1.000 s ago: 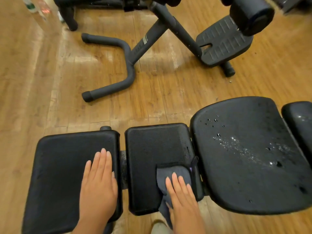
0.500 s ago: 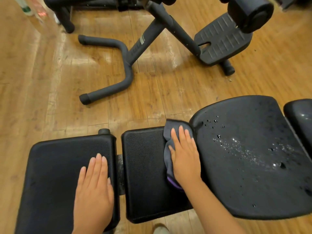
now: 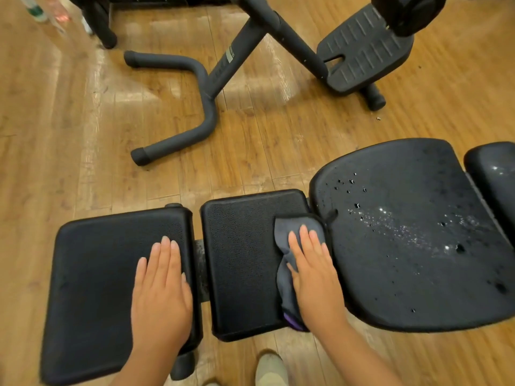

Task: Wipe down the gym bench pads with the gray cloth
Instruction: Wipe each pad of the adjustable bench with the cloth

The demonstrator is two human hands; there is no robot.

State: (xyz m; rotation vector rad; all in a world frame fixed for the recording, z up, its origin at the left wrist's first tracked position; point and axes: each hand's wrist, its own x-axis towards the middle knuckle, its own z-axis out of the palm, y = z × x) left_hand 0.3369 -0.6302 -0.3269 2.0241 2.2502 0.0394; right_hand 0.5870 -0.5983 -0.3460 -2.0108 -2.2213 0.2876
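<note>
The black gym bench runs across the lower frame in separate pads. My left hand lies flat, fingers together, on the left pad. On the right edge of the middle pad, my right hand presses the gray cloth down; the cloth bunches out to the left of the palm and a purple bit shows at its near end. The big seat pad to the right carries scattered water droplets. A further pad peeks in at the right edge, also spotted with drops.
Wooden floor surrounds the bench. Another black machine stands beyond, with a curved foot bar, a slanted frame tube and a ribbed footplate. A bottle stands at the top left. My shoe shows below the middle pad.
My right hand pushed the cloth from the middle pad's near edge up to its far right corner, then drew it back toward me along the right edge. My left hand stayed flat.
</note>
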